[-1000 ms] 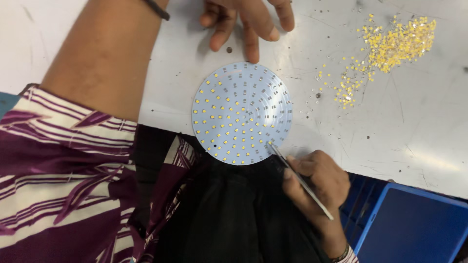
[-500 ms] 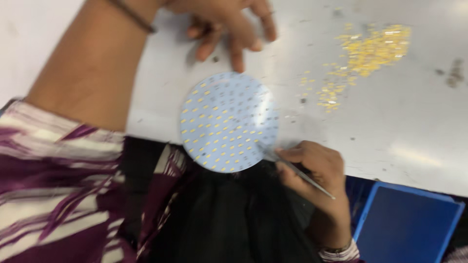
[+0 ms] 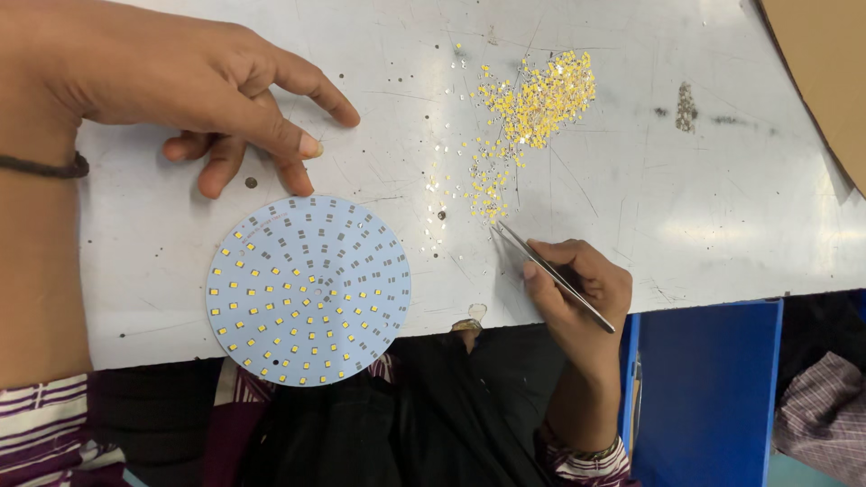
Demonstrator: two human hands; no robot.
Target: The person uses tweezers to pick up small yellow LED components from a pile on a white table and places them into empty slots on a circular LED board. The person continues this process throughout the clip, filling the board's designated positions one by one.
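A round white circuit board dotted with small yellow chips lies on the white table, overhanging its near edge. My left hand rests on the table just above the board, fingers spread, one fingertip touching the board's top rim. My right hand grips thin metal tweezers, whose tips point up-left at the lower end of a pile of tiny yellow chips. The tweezer tips sit right of the board, apart from it.
Loose chips trail from the pile down toward the tweezers. A blue bin stands below the table edge at the right. A brown cardboard piece fills the top right corner. Dark cloth covers my lap.
My right hand has moved the tweezers off the board's lower right edge, rightward and up to the chip pile. The view has shifted, and my left hand stays above the board.
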